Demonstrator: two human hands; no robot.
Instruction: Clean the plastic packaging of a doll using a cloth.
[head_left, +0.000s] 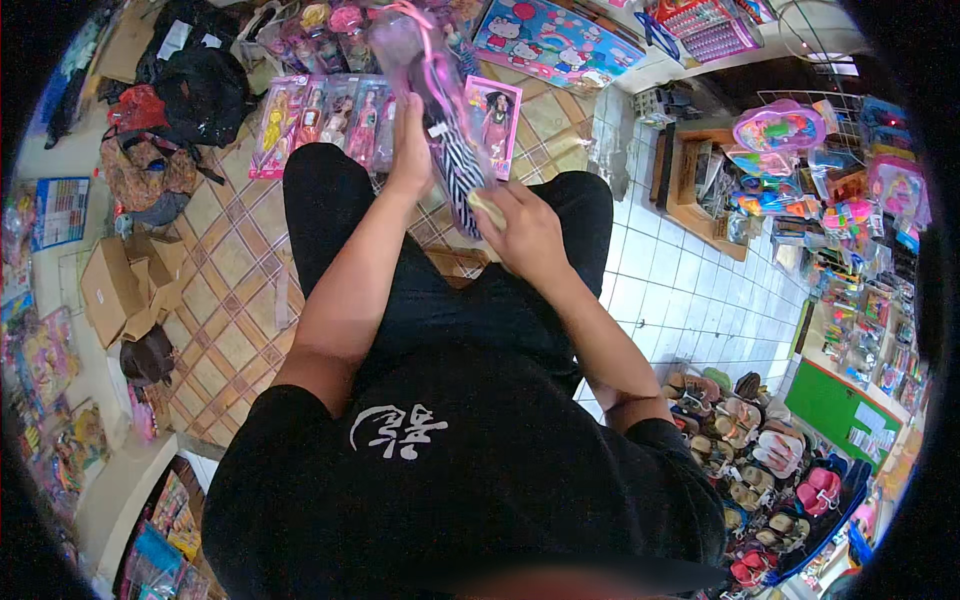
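Observation:
A clear plastic package (452, 146) with a pink top and a black-and-white striped part, seemingly a packaged doll, is held up between both hands. My left hand (412, 154) supports its left side, fingers partly hidden behind it. My right hand (517, 225) grips a yellowish cloth or pad (486, 208) against the lower end of the package. Beyond my knees, several boxed dolls (311, 116) stand or lie side by side on the tiled floor, and one pink-framed doll box (493, 124) is just right of the held package.
Black backpack (201, 94) and open cardboard box (127, 289) lie at left. A cartoon-printed flat box (555, 41) is ahead. A wooden crate (697, 195) and hanging toys (780, 127) stand at right, with piled footwear (757, 465) at lower right.

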